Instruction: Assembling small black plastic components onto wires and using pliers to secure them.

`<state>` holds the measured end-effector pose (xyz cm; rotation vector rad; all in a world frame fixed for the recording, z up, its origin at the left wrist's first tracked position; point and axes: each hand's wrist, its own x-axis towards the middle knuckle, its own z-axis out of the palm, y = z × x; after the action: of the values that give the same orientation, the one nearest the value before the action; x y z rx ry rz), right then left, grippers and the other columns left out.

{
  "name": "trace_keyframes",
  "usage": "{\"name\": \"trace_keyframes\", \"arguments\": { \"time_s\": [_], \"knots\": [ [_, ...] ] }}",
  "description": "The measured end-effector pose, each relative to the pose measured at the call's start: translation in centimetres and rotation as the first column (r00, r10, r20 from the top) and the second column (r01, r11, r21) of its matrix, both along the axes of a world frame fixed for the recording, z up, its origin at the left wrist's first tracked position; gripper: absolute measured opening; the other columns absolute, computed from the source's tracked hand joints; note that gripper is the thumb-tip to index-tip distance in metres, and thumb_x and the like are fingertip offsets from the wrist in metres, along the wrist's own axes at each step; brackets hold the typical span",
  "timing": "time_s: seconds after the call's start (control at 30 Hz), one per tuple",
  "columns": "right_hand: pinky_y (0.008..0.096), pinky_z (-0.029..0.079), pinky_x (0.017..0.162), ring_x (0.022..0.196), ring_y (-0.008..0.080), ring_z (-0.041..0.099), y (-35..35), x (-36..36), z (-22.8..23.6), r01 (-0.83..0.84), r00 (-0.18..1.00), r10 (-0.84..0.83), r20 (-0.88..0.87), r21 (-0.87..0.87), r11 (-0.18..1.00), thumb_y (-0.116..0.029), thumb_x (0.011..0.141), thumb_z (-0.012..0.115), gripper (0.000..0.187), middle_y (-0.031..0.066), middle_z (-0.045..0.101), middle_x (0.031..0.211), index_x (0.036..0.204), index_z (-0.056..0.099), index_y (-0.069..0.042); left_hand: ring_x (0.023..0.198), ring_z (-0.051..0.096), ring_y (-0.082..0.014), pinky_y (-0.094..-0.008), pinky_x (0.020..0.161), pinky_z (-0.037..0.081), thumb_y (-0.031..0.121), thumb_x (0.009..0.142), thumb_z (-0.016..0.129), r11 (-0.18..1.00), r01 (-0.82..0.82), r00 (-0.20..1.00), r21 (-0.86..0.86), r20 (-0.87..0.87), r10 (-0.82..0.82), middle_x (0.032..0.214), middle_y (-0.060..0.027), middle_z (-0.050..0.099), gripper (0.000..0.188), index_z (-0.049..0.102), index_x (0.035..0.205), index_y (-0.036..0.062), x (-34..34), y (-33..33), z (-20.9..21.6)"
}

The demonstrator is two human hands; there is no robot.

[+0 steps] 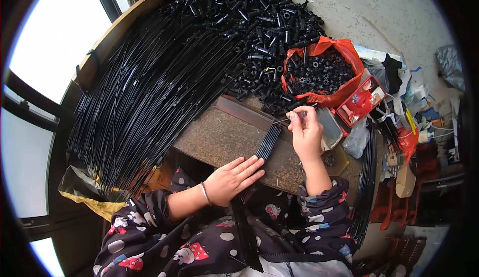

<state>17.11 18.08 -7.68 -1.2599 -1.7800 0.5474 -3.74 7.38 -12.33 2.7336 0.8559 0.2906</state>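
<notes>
A flat row of thin black rods (pixel 269 141) lies side by side on the worn brown work surface (pixel 214 140). My left hand (pixel 234 180) rests flat across their near part, fingers stretched out and close together, hiding the rods beneath. My right hand (pixel 305 133) pinches a thin metal pick (pixel 281 121) with a dark end above the fingers. Its tip points at the far ends of the rods, beside a rusty metal bar (pixel 244 112); whether it touches them I cannot tell.
Long black rods (pixel 144 97) fill the left side. Behind lies a heap of black tubular parts (pixel 259 22). A red plastic bag (pixel 344 45) holds small black pieces. To its right are a red phone (pixel 357 105), a clear box (pixel 330 130) and crumpled plastic (pixel 357 141).
</notes>
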Motion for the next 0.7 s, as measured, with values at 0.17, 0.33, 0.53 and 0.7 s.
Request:
{"name": "trace_keyframes", "arguments": {
  "time_s": [0.17, 0.33, 0.53, 0.7],
  "knots": [
    [0.0231, 0.041, 0.049, 0.052, 0.0104, 0.050, -0.3, -1.1, -0.3, 0.110, 0.994, -0.111, 0.004, 0.088, 0.990, -0.005, 0.086, 0.056, 0.008, 0.0034, 0.061, 0.073, 0.091, 0.051, -0.005, 0.137, 0.021, -0.0306, -0.0397, 0.109, 0.020, 0.026, 0.062, 0.060, 1.000, 0.005, 1.000, -0.026, -0.019, -0.006, 0.148, -0.0184, 0.020, 0.086, 0.027, 0.139, 0.0022, -0.1, 0.0, 0.6],
    [0.0274, 0.039, 0.045, 0.048, 0.0139, 0.050, -1.0, -1.9, 0.3, 0.246, 0.967, -0.253, 0.037, 0.144, 0.959, -0.006, 0.085, 0.058, 0.005, 0.0028, 0.058, 0.065, 0.087, 0.053, -0.006, 0.136, 0.022, -0.0313, -0.0407, 0.109, 0.021, 0.027, 0.064, 0.059, 1.000, 0.025, 0.999, 0.012, -0.023, -0.024, 0.147, -0.0191, 0.021, 0.084, 0.028, 0.138, 0.0019, 0.5, 0.1, 0.9],
    [0.0288, 0.050, 0.065, 0.076, 0.0200, 0.063, -3.5, -0.3, 1.7, -0.102, 0.980, -0.014, 0.199, 0.562, 0.821, 0.000, 0.074, 0.067, 0.021, 0.0086, 0.064, 0.097, 0.094, 0.059, -0.003, 0.136, 0.024, -0.0302, -0.0387, 0.108, 0.023, 0.027, 0.067, 0.057, 0.998, 0.012, 0.998, 0.057, -0.062, -0.009, 0.146, -0.0184, 0.023, 0.078, 0.031, 0.136, 0.0019, 1.0, 0.1, 1.0],
    [0.0328, 0.047, 0.077, 0.084, 0.0262, 0.057, -3.2, 10.7, 4.7, 0.525, 0.758, -0.637, -0.142, 0.713, 0.465, 0.000, 0.079, 0.060, 0.013, 0.0088, 0.060, 0.095, 0.092, 0.060, -0.001, 0.135, 0.024, -0.0339, -0.0416, 0.108, 0.022, 0.032, 0.070, 0.054, 0.998, -0.003, 0.996, 0.055, -0.084, 0.008, 0.146, -0.0203, 0.023, 0.077, 0.031, 0.137, 0.0012, 0.7, -0.3, 0.8]
  ]
}}
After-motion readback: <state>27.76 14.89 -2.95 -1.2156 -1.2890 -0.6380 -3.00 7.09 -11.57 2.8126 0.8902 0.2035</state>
